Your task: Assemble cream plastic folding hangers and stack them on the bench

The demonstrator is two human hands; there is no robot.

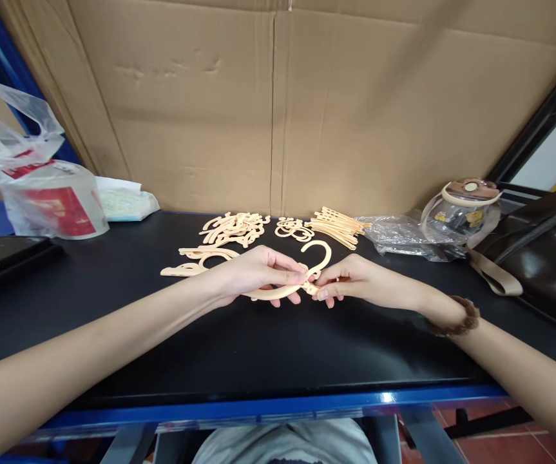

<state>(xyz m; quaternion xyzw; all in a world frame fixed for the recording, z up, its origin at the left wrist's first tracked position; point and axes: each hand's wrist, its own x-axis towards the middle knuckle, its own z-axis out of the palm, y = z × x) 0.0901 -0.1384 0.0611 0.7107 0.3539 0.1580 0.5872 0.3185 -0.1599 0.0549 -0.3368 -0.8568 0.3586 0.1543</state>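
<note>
Between my two hands, over the middle of the table, is a cream plastic clothes hanger (278, 294) with its hook curving upward. My left hand (261, 274) pinches it near the base of the hook, and one curved arm of the hanger runs beneath those fingers. At the joint, my right hand (343, 280) has its fingers closed on the other side of the hanger; they cover most of that part. Just left of my left hand lie more cream hanger pieces (181, 269), partly hidden by the wrist.
Farther back lie a heap of curved pieces (236, 227), a few hooks (293, 228) and a stack of straight pieces (338, 227). Clear plastic bags (393, 235) and a bottle (466, 209) stand right. A bagged tub (55, 200), tissue pack (125, 201) and black device (9, 258) are left.
</note>
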